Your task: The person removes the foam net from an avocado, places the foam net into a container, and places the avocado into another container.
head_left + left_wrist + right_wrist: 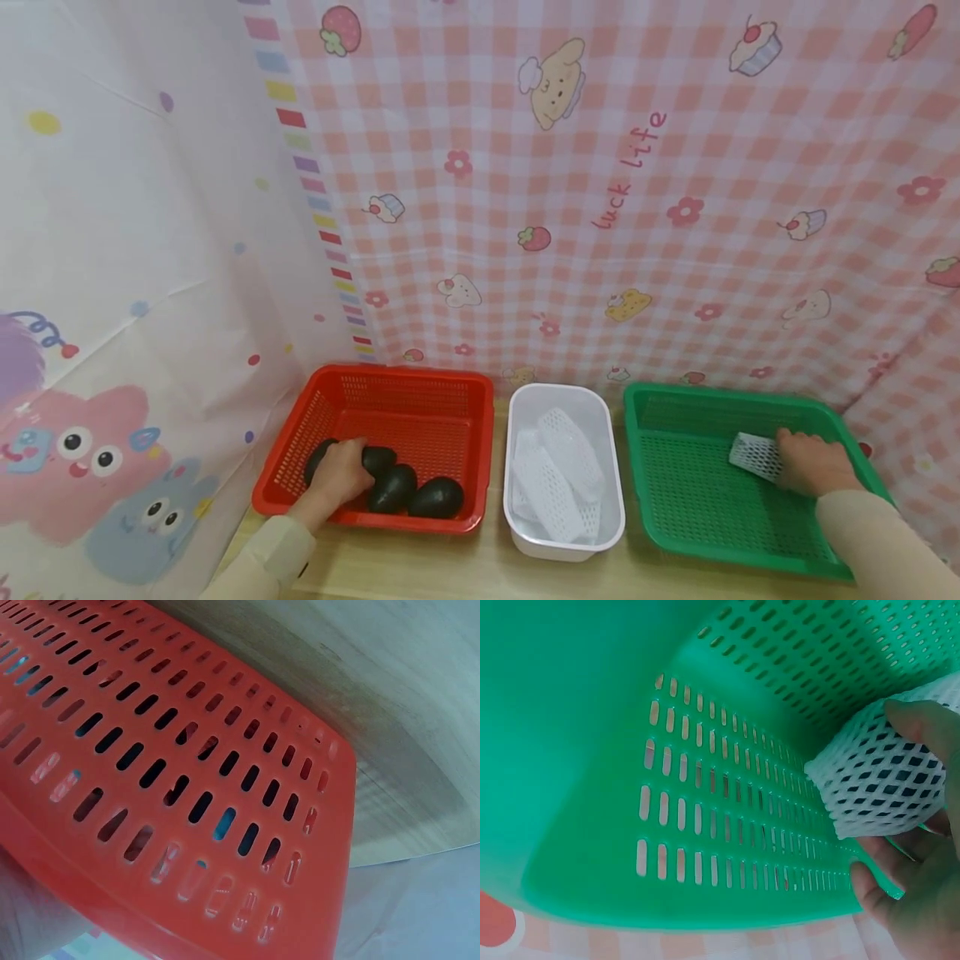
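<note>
Several dark green avocados (436,497) lie along the near side of the red basket (486,442). My left hand (341,477) reaches over its near rim and grips an avocado (379,458) between thumb and fingers. In the left wrist view the basket's slotted wall hides most of that hand. Inside the green basket (637,467), my right hand (817,463) holds a foam-netted avocado (900,776), thumb on top and fingers beneath. The dark fruit shows through the white mesh, and the wrapped end points left.
Between the baskets stands a white tub (517,533) with several white foam nets (551,487) in it. All three containers rest on a wooden table (420,567). A pink checked cloth (600,167) hangs close behind them, and a white printed sheet (150,292) hangs at the left.
</note>
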Available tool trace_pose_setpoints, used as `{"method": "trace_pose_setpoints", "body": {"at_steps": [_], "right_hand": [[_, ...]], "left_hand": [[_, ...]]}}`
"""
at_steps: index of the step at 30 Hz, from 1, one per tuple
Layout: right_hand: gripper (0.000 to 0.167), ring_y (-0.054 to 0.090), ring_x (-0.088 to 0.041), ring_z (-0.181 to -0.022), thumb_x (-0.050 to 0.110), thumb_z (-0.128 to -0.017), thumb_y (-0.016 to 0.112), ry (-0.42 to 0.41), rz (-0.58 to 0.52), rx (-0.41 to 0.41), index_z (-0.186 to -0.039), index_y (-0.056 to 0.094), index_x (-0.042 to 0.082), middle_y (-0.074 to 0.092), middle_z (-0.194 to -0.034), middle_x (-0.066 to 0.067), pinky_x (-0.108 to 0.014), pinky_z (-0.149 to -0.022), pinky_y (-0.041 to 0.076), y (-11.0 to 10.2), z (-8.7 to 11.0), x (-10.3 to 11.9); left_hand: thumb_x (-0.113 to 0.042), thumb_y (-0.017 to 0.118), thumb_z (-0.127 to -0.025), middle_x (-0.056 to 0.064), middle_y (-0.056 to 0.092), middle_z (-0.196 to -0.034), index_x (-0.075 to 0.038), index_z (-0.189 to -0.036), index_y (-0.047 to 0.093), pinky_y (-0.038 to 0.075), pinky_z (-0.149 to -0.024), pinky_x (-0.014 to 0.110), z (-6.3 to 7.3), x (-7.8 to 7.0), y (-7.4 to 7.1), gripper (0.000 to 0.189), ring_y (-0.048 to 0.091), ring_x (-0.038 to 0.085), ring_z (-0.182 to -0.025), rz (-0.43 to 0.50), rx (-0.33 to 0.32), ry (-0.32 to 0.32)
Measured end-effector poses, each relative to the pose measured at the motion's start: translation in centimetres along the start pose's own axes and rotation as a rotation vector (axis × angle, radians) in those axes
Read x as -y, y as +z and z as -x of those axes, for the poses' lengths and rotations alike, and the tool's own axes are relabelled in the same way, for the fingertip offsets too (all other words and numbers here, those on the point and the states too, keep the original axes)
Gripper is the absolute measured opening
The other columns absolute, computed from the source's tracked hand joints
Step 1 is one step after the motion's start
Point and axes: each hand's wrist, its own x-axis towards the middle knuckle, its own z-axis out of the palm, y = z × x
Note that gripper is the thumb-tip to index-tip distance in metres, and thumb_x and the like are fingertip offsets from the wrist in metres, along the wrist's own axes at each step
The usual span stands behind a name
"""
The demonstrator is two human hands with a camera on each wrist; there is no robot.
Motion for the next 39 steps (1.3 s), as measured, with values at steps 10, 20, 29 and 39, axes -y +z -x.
{"method": "trace_pose_setpoints", "body": {"at_steps": [10,20,29,39], "right_hand": [[0.056,0.059,-0.029,-0.07,0.028,-0.076,0.081,0.031,-0.063,0.007,-0.103,0.054,-0.013,0.061,-0.082,-0.015,-0.052,-0.06,0.051,-1.5,1.3,-0.5],[0.078,0.064,-0.043,-0.079,0.047,-0.076,0.085,0.045,-0.04,-0.044,-0.108,0.053,-0.016,0.062,-0.09,-0.024,-0.06,-0.066,0.054,-3.9,1.9,0.3],[0.073,0.063,-0.038,-0.075,0.044,-0.074,0.085,0.016,-0.024,-0.15,-0.107,0.055,-0.013,0.061,-0.088,-0.02,-0.059,-0.063,0.052,-6.5,3.0,2.4],[0.063,0.054,-0.022,-0.063,0.043,-0.07,0.085,0.016,-0.031,-0.282,-0.101,0.056,-0.004,0.057,-0.08,-0.008,-0.044,-0.05,0.044,-8.5,5.5,4.9]], "left_hand": [[-0.001,0.082,-0.074,0.031,0.067,-0.125,0.014,-0.135,0.06,0.057,-0.081,0.05,-0.2,-0.4,-0.8,0.067,0.068,0.036,-0.1,0.056,0.0,0.016],[-0.002,0.083,-0.077,0.032,0.068,-0.12,0.015,-0.127,0.064,0.054,-0.093,0.056,0.4,0.1,-2.1,0.055,0.067,0.043,-0.109,0.121,-0.097,0.083],[-0.012,0.077,-0.091,0.03,0.068,-0.121,0.012,-0.124,0.067,0.052,-0.097,0.06,1.6,-0.8,-3.8,0.042,0.065,0.046,-0.112,0.131,-0.18,0.124],[-0.014,0.073,-0.095,0.029,0.067,-0.125,0.01,-0.126,0.067,0.049,-0.102,0.061,2.8,-2.0,-4.7,0.04,0.062,0.046,-0.119,0.167,-0.21,0.128]]}}
